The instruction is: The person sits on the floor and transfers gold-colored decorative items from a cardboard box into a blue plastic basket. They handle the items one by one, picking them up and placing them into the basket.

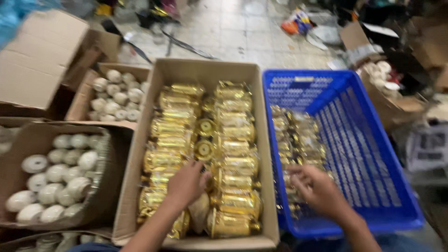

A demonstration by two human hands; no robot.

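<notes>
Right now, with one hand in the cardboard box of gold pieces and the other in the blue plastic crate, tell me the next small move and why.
Probably close the left hand on one shiny gold piece in the long cardboard box. That hand already rests on the packed rows, while the right hand is busy among the clear-wrapped gold pieces in the blue plastic crate. Blur hides both grips.

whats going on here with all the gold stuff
A person kneels or sits over a cardboard box packed with rows of shiny gold parts. The left hand reaches into that box onto the gold parts. The right hand is in the blue plastic crate, on the clear-wrapped gold pieces lying there. Boxes of white round parts sit to the left.
</notes>
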